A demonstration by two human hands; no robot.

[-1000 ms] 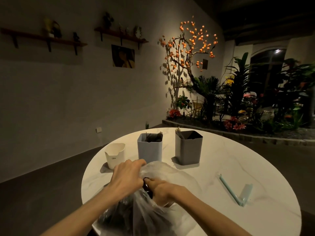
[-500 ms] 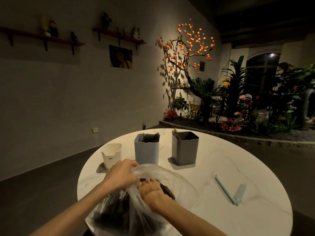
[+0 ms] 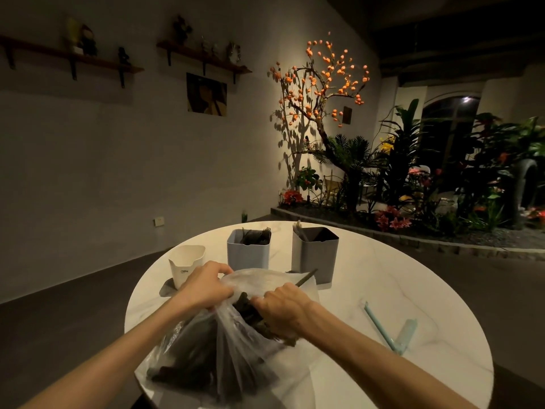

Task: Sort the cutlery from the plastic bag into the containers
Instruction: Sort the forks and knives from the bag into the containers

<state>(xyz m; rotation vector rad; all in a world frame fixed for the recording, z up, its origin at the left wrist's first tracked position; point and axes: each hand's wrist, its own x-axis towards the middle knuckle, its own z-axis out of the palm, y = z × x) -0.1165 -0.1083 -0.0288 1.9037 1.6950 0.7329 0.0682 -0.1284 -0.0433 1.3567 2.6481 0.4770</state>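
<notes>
Three containers sit at the far side of the round white marble-look table (image 3: pixel 383 290): a small white plastic cup (image 3: pixel 185 265) on the left, a pale blue square bin (image 3: pixel 248 250) in the middle with dark pieces poking out, and a grey square bin (image 3: pixel 315 252) on the right. Near us is the clear crinkly plastic bag (image 3: pixel 224 343), stuffed with dark plastic cutlery (image 3: pixel 188 358).

Our left hand (image 3: pixel 206 287) has its fingers curled tight on the bag's rim, holding the mouth open. Our right hand (image 3: pixel 284 309) is at the opening, clamped on a bunch of dark pieces, with one thin dark handle (image 3: pixel 306 278) sticking out past it towards the grey bin.

Handling-wise, we'd guess this stuff is super light and stiff but a bit slick, and the pieces tangle, so grabbing by the handles is the way to go. The bag itself is floppy film and gives no support, so we reckon it needs holding at the rim or it'll collapse shut. A pale blue folded strip (image 3: pixel 389 329) lies on the right, well apart from everything.
</notes>
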